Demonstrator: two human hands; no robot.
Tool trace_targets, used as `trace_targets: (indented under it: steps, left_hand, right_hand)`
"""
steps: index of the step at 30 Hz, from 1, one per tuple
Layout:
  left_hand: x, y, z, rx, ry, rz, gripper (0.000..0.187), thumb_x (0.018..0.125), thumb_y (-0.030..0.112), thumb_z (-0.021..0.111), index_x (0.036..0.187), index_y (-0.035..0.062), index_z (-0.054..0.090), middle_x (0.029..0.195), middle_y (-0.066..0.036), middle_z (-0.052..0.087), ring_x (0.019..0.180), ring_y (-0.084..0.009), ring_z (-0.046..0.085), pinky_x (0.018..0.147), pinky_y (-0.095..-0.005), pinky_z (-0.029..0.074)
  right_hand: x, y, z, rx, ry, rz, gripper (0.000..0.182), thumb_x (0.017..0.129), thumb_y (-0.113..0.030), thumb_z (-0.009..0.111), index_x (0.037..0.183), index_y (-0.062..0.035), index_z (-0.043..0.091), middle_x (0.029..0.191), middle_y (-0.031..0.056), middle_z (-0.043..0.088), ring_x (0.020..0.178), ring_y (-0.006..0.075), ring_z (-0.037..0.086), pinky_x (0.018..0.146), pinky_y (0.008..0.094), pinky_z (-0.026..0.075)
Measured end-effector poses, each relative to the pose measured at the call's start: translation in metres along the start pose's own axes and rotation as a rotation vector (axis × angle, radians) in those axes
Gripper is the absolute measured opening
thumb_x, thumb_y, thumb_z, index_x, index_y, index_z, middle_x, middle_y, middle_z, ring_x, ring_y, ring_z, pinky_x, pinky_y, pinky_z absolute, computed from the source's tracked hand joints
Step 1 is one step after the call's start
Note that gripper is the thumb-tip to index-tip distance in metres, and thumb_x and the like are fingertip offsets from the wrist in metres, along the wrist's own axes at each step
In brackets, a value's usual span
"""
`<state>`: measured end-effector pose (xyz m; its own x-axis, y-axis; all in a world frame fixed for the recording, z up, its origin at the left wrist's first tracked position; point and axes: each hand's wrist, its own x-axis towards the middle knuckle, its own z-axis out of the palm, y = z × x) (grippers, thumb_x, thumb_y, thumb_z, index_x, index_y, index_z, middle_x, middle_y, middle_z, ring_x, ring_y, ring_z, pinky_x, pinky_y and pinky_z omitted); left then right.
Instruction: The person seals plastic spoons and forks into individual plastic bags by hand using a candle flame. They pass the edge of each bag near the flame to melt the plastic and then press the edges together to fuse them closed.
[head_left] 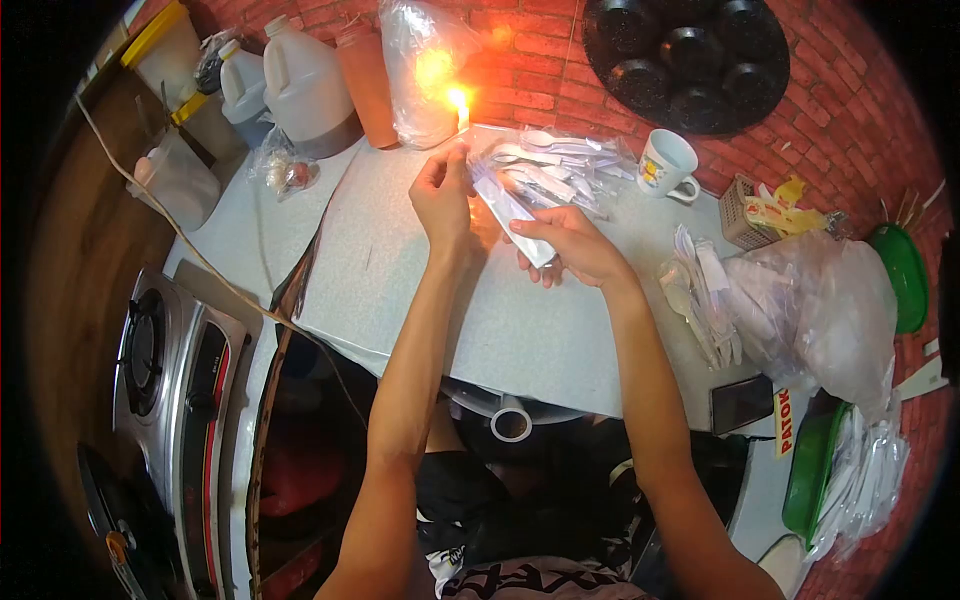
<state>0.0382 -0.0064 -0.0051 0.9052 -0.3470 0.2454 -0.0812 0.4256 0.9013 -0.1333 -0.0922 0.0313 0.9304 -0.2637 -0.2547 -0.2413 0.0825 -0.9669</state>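
Note:
My right hand [575, 245] is closed around the lower end of a clear plastic packet of white disposable cutlery [505, 205], held at a slant over the table. At the packet's upper end, the fingers of my left hand [440, 195] are pinched together on the plastic. Just beyond those fingertips burns a lit candle [463, 118], its flame glaring. A pile of wrapped white plastic spoons and forks [560, 165] lies to the right of the candle, behind my right hand.
Jugs [300, 100] and a plastic bag roll [415, 60] line the back left. A mug [667, 165], a small basket [740, 212], loose spoons [690, 295], a big plastic bag [830, 300] and a phone [742, 403] stand right. A gas stove [165, 380] is left.

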Motion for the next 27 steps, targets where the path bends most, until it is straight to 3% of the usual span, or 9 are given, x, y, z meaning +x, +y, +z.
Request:
trace_targets:
  steps: [2, 5, 12, 19, 21, 27]
  left_hand:
    - [0.000, -0.001, 0.002, -0.209, -0.021, -0.143, 0.026, 0.097, 0.024, 0.072, 0.096, -0.0014, 0.074, 0.073, 0.001, 0.064, 0.062, -0.0079, 0.055, 0.056, -0.0238, 0.043]
    - [-0.013, 0.017, 0.014, -0.183, -0.037, -0.247, 0.029, 0.097, 0.026, 0.070, 0.092, -0.0021, 0.074, 0.072, 0.000, 0.064, 0.062, -0.0079, 0.054, 0.055, -0.0247, 0.042]
    - [-0.008, 0.006, 0.003, 0.111, -0.058, -0.086, 0.033, 0.098, 0.028, 0.069, 0.085, -0.0016, 0.075, 0.072, -0.002, 0.066, 0.063, -0.0073, 0.054, 0.057, -0.0258, 0.041]
    - [-0.010, 0.010, 0.005, -0.069, -0.271, -0.320, 0.040, 0.098, 0.038, 0.069, 0.103, -0.0015, 0.073, 0.083, -0.007, 0.072, 0.066, -0.0118, 0.066, 0.058, -0.0251, 0.052]
    - [-0.012, 0.011, 0.003, -0.015, -0.459, -0.335, 0.041, 0.103, 0.038, 0.062, 0.111, -0.0007, 0.071, 0.092, -0.008, 0.073, 0.073, -0.0145, 0.068, 0.069, -0.0317, 0.056]
    - [-0.019, 0.017, 0.004, -0.009, -0.523, -0.385, 0.041, 0.102, 0.037, 0.063, 0.112, -0.0011, 0.071, 0.089, -0.008, 0.072, 0.075, -0.0147, 0.068, 0.076, -0.0321, 0.056]
  right_hand:
    - [0.001, 0.000, 0.002, 0.023, 0.034, -0.005, 0.030, 0.098, -0.031, 0.067, 0.102, -0.0009, 0.068, 0.074, 0.0070, 0.067, 0.054, 0.0136, 0.063, 0.042, 0.0259, 0.048]
    - [0.005, 0.006, 0.003, 0.042, 0.064, -0.032, 0.030, 0.099, -0.031, 0.067, 0.100, -0.0011, 0.068, 0.073, 0.0070, 0.067, 0.052, 0.0133, 0.062, 0.040, 0.0255, 0.046]
    - [-0.003, 0.001, 0.008, -0.026, -0.032, -0.083, 0.034, 0.099, -0.034, 0.067, 0.094, -0.0010, 0.067, 0.071, 0.0095, 0.069, 0.052, 0.0126, 0.063, 0.039, 0.0257, 0.045]
    - [0.004, 0.006, 0.007, 0.119, 0.133, -0.146, 0.036, 0.098, -0.034, 0.066, 0.090, 0.0008, 0.069, 0.067, 0.0087, 0.067, 0.049, 0.0134, 0.062, 0.039, 0.0255, 0.046]
    - [0.008, 0.009, 0.010, 0.189, 0.245, -0.190, 0.036, 0.098, -0.033, 0.065, 0.087, 0.0007, 0.068, 0.063, 0.0077, 0.064, 0.046, 0.0132, 0.060, 0.040, 0.0253, 0.045]
    - [0.012, 0.012, 0.019, 0.162, 0.252, -0.283, 0.037, 0.098, -0.037, 0.067, 0.088, -0.0011, 0.069, 0.059, 0.0063, 0.062, 0.044, 0.0131, 0.059, 0.040, 0.0260, 0.045]
